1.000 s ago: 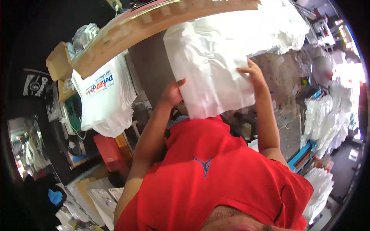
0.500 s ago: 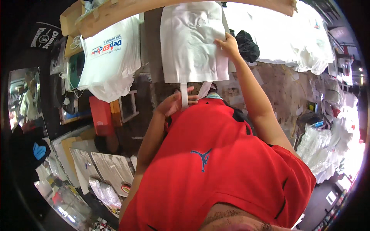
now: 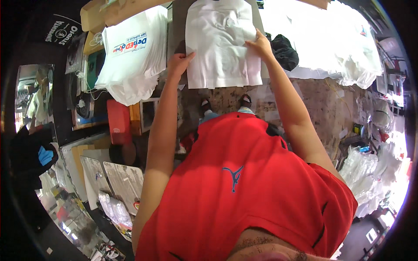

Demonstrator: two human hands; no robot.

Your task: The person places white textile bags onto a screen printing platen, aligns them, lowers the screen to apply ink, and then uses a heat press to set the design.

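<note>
A white cloth tote bag (image 3: 224, 48) lies on a grey board (image 3: 178, 26) at the far middle, slightly creased near its top. At its left edge, my left hand (image 3: 179, 65) is closed, with the thumb on the cloth and the other fingers curled at the side. Across from it, my right hand (image 3: 261, 45) holds the right edge, its thumb over the cloth. The bag's handles are out of sight.
Left of the board hangs a stack of printed white bags (image 3: 135, 52). More white bags (image 3: 326, 39) are piled on the right, beside a bunched black cloth (image 3: 284, 52). A cardboard box (image 3: 93, 19) stands at the far left, and a red box (image 3: 118, 122) sits below the stack.
My left hand has left the bag's handles and moved up to its left edge. The handles no longer show below the hem. My right hand stays at the right edge.
</note>
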